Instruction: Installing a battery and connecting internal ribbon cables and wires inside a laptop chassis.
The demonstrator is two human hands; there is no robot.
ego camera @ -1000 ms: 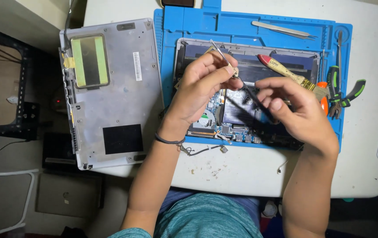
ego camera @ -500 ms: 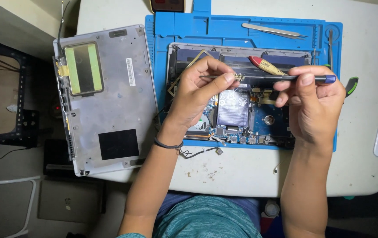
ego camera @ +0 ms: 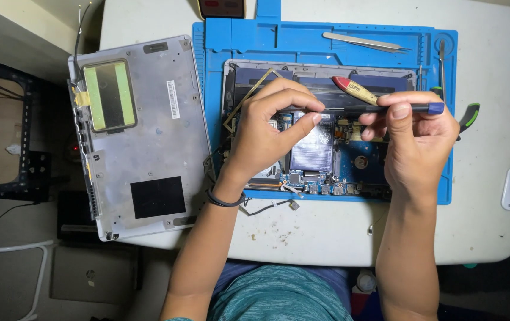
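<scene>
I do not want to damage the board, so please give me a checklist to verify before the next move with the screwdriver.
1. Both hands on the tool: ok. The right hand holds the blue-capped screwdriver level; the left hand pinches its tip end.
2. Tip fitted properly: cannot tell, the left fingers hide it.
3. Opened laptop sits on the blue mat: ok.
4. Removed bottom cover lies apart, at the left: ok.
5. Red-handled tool lies inside the laptop, near the hands: not ok.
6. Loose cable at the mat's front edge: not ok.
</scene>
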